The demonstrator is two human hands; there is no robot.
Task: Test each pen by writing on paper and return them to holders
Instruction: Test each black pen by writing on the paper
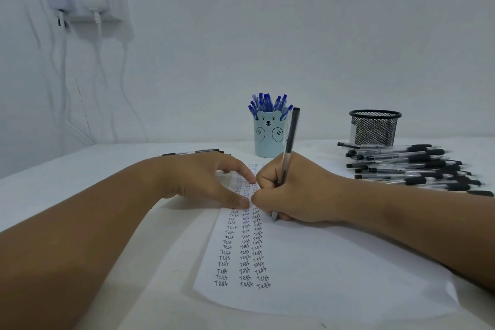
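My right hand [297, 190] grips a black pen [289, 142] upright, its tip touching the white paper [321, 262] beside three columns of the handwritten word "Test". My left hand [206, 179] lies flat on the paper's upper left part, fingers spread, holding nothing. A light blue bear holder [269, 136] full of blue pens stands behind my hands. At the back right stands a black mesh holder [375, 128]; no pens show above its rim. A pile of several black pens [412, 166] lies on the table in front of the mesh holder.
One or two black pens [192, 152] lie on the table behind my left hand. A white wall rises close behind the table, with a power strip and chargers [83, 0] mounted at upper left and cables hanging down.
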